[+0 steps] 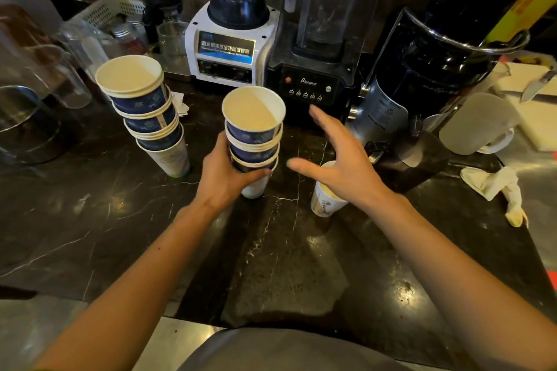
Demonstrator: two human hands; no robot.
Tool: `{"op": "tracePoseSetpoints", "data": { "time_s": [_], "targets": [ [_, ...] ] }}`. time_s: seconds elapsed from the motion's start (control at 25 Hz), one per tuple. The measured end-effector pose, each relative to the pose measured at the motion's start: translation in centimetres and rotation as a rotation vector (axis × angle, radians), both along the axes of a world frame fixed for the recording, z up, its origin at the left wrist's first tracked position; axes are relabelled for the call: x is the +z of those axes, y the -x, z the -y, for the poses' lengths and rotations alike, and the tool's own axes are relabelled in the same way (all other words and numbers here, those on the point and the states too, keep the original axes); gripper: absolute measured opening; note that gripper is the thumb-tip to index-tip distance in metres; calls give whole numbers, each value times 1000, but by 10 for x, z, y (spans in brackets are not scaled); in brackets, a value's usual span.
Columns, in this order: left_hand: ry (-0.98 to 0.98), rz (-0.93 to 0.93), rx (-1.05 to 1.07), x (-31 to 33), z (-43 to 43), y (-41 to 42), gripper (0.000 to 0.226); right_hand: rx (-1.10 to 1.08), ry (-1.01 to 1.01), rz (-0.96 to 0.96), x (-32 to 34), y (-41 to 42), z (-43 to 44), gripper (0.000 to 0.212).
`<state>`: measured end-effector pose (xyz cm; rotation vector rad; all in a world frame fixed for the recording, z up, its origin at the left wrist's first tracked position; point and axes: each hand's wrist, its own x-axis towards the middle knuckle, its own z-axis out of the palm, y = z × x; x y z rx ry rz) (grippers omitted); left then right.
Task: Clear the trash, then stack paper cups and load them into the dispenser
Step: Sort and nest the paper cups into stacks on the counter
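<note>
My left hand (pixel 225 173) grips a stack of paper cups (pixel 253 135), blue-patterned on top and white at the bottom, standing on the dark marble counter (pixel 286 250). A second, leaning stack of cups (pixel 147 111) stands to its left. My right hand (pixel 340 156) hovers open with spread fingers just right of the held stack, above a single white paper cup (pixel 324 205) standing on the counter. A crumpled piece of white paper trash (pixel 494 187) lies at the right.
Two blenders (pixel 232 39) (pixel 316 48) and a black juicer (pixel 437 69) line the back. Glass jars (pixel 39 75) and a white basket (pixel 105 15) stand at the left. A frosted pitcher (pixel 479 123), a cutting board and a knife (pixel 539 84) lie at the right.
</note>
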<state>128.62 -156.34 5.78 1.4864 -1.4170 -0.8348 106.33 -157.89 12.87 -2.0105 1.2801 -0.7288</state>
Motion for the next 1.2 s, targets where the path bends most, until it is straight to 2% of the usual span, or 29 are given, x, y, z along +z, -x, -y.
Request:
{"op": "tracePoseSetpoints", "data": {
  "time_s": [0.12, 0.28, 0.36, 0.56, 0.68, 0.8, 0.88, 0.96, 1.2],
  "targets": [
    [-11, 29, -68, -1, -12, 9, 98, 78, -41, 97, 12, -27, 18, 101],
    [-36, -22, -113, 2, -19, 12, 104, 74, 28, 57, 11, -39, 23, 88],
    [-10, -78, -109, 6, -21, 13, 105, 62, 38, 75, 11, -41, 21, 88],
    [39, -130, -74, 11, -20, 15, 90, 35, 96, 204, 26, -39, 15, 85],
    [31, -124, -60, 10, -19, 9, 87, -64, 161, 390, 51, -27, 19, 78],
    [29, -107, 12, 9, -16, -1, 86, -277, 194, 630, 66, 0, 33, 66],
    [19, -101, 48, 8, -14, -6, 90, -386, 196, 682, 62, 18, 44, 66],
    [15, -93, 55, 8, -15, -7, 91, -421, 166, 582, 47, 26, 49, 70],
    [24, -42, 15, 11, -19, -10, 90, -216, 65, -38, -27, 13, 52, 88]
  ]
}}
